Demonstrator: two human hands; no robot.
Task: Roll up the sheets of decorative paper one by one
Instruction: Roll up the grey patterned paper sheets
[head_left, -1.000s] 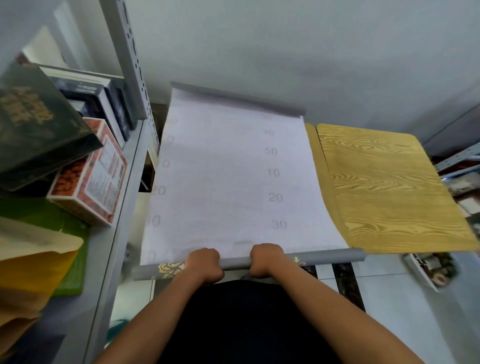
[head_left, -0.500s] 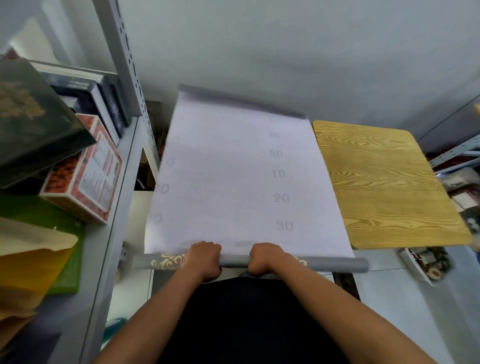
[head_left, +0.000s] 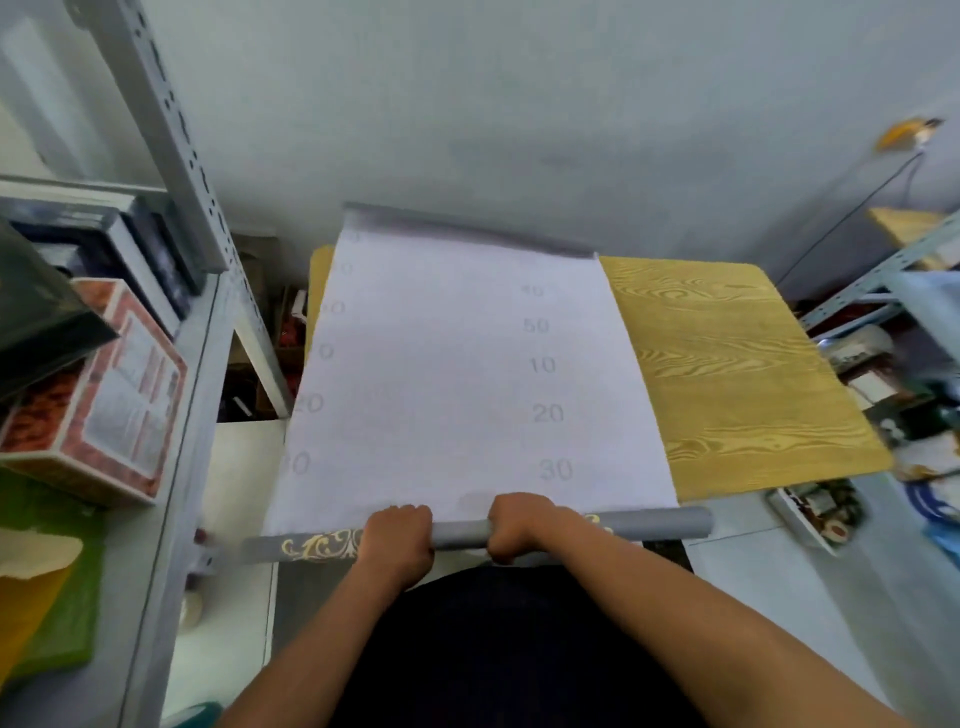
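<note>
Since a second ago the sheet has slid rightward across the table, so a strip of wood now shows past its far left corner, and the roll under my hands sits a little nearer my body. Largest is the wooden table (head_left: 737, 374), its yellow grain bare on the right. Over its left part lies the sheet of decorative paper (head_left: 447, 374), white back up with faint grey numbers, its far end curled into a grey fold near the wall. At the near edge the sheet winds into the grey roll (head_left: 660, 525), gold scrollwork showing near its left end. My left hand (head_left: 397, 538) and right hand (head_left: 519, 527) grip that roll side by side, fingers curled over its top, a short grey stretch between them.
</note>
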